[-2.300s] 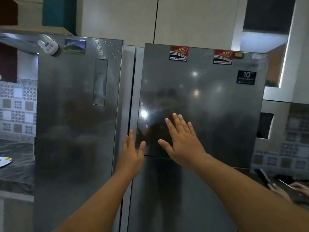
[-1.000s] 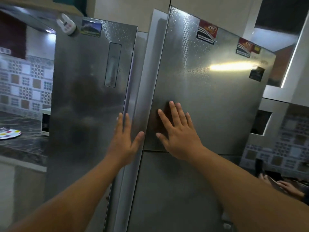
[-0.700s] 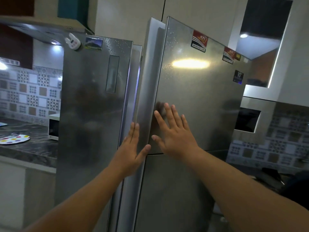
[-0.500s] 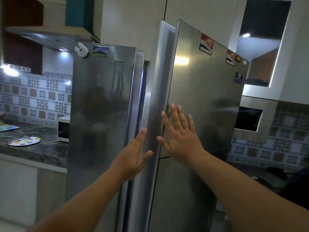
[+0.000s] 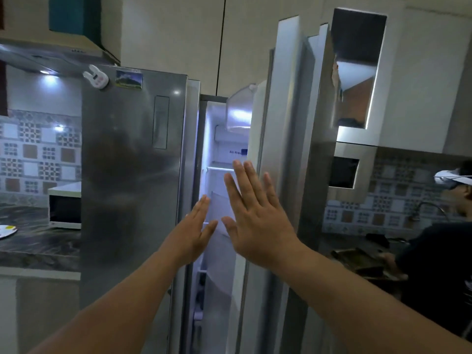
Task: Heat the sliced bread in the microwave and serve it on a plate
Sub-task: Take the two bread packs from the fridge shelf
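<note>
Before the half-open fridge door (image 5: 293, 149), left hand (image 5: 190, 233) and right hand (image 5: 255, 218) hover flat-fingered, holding nothing. Sliced bread is nowhere visible; microwave (image 5: 65, 209) and plate (image 5: 6, 231) wait on the left table (image 5: 38, 251). Nearly everything remains.

Glossy brushed-metal fridge doors (image 5: 132, 175), smooth white plastic fridge interior (image 5: 224, 149), polished dark stone counter (image 5: 38, 249).

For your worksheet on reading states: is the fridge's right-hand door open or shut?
Open. The right-hand door is swung outward, its edge facing the camera, and the lit interior with shelves shows in the gap.
</note>
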